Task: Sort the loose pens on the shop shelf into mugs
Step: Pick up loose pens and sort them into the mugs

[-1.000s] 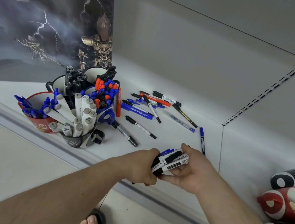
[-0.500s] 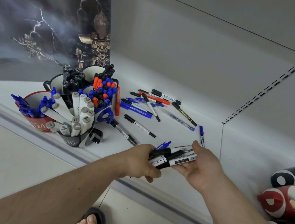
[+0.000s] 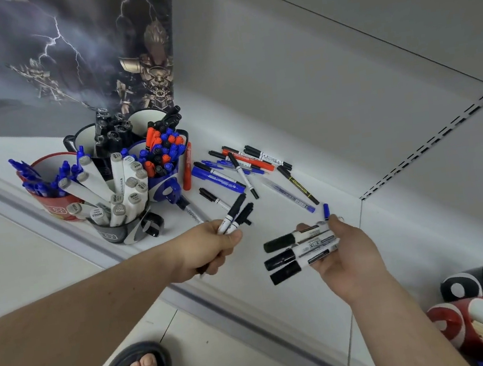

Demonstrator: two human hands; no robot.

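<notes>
While the left hand (image 3: 209, 249) pinches two thin black-capped white pens (image 3: 235, 214) by their lower ends, caps pointing to 1 o'clock, the right hand (image 3: 345, 256) lies half open, palm up, fingers curled lightly round three thick black-capped white markers (image 3: 298, 250) whose caps point to 9 o'clock. These plastic barrels look light, stiff and rather smooth, so a bundle could slide apart; gripping across the middle of the barrels should steady it. More loose pens, a scatter of blue, red and black ones (image 3: 241, 167), lie on the white shelf (image 3: 268, 216) at 12 o'clock from the hands. At 10 o'clock stands a crowded cluster: a red mug of blue pens (image 3: 57, 202), a grey mug of grey-capped markers (image 3: 118, 233) and a blue mug of mixed caps (image 3: 167, 185). Their leaning contents leave little room for insertion. Red and black mugs (image 3: 463, 316) sit at 4 o'clock.
</notes>
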